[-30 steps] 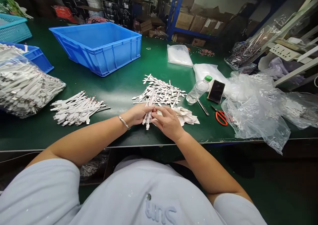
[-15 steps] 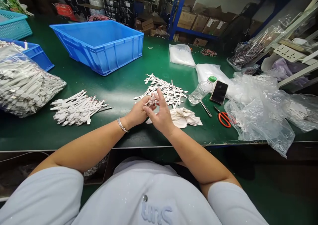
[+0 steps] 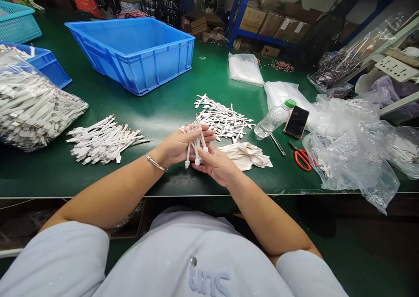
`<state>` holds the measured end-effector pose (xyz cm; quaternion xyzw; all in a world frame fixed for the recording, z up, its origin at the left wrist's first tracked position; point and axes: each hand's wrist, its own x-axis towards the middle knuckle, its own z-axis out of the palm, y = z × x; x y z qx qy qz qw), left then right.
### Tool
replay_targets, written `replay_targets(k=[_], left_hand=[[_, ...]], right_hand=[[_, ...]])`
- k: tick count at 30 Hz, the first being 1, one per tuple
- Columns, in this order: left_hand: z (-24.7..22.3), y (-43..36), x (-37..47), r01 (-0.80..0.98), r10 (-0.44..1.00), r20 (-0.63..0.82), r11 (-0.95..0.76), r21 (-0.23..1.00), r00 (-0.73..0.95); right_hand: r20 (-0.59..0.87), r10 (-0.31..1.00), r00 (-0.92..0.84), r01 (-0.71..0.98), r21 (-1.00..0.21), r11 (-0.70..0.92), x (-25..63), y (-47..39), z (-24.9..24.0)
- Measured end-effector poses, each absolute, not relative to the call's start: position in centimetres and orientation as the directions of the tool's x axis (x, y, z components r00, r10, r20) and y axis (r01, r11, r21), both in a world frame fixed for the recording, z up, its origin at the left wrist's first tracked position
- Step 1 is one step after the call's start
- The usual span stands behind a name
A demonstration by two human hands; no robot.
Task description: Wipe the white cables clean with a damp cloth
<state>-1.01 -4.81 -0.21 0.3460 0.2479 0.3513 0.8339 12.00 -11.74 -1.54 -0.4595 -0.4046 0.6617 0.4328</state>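
Note:
My left hand (image 3: 178, 146) is closed round a bunch of short white cables with connectors (image 3: 196, 144), its thumb across the top. The connector ends hang down toward me. From the right, my right hand (image 3: 218, 164) grips the lower ends of the same bunch between thumb and fingers. Just beyond my hands lies a loose pile of similar white cables (image 3: 225, 118). To the left a second pile of cables (image 3: 103, 140) rests on the green table (image 3: 157, 113). A crumpled pale cloth (image 3: 248, 156) lies right beside my right hand.
A blue bin (image 3: 137, 54) stands at the back left, a bag full of white cables (image 3: 36, 100) at the far left. On the right are a clear bottle (image 3: 271, 121), a phone (image 3: 296, 122), tweezers (image 3: 277, 144), red-handled cutters (image 3: 303, 158) and plastic bags (image 3: 350, 157).
The bunch of cables has turned in my hands, and its connector ends now hang toward me. My right hand has come down from a raised, spread pose and closed on them.

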Motion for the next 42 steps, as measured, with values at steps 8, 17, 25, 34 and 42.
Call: replay_targets(k=[8,17,25,34,42], left_hand=[[-0.1,-5.8,-0.5,-0.324,0.583,-0.276,0.717,0.617,0.764],[-0.5,-5.5,-0.5,-0.319,0.606,-0.319,0.713,0.625,0.729],[-0.5,-6.3,-0.3,-0.286,0.605,-0.283,0.672,0.683,0.745],[-0.2,-6.6,-0.5,-0.312,0.604,-0.261,0.677,0.666,0.753],[0.2,-7.9,-0.8,-0.185,0.453,-0.291,0.751,0.634,0.842]], right_hand=[[-0.464,0.739,-0.489,-0.25,-0.737,-0.628,13.4,-13.3,-1.7],[-0.467,0.715,-0.52,-0.333,-0.661,-0.673,13.5,-13.8,-2.1],[-0.495,0.757,-0.426,-0.253,-0.738,-0.625,12.8,-13.3,-2.3],[-0.519,0.714,-0.47,-0.273,-0.684,-0.676,13.1,-13.7,-2.0],[-0.344,0.622,-0.703,-0.383,-0.554,-0.739,14.2,-16.7,-2.8]])
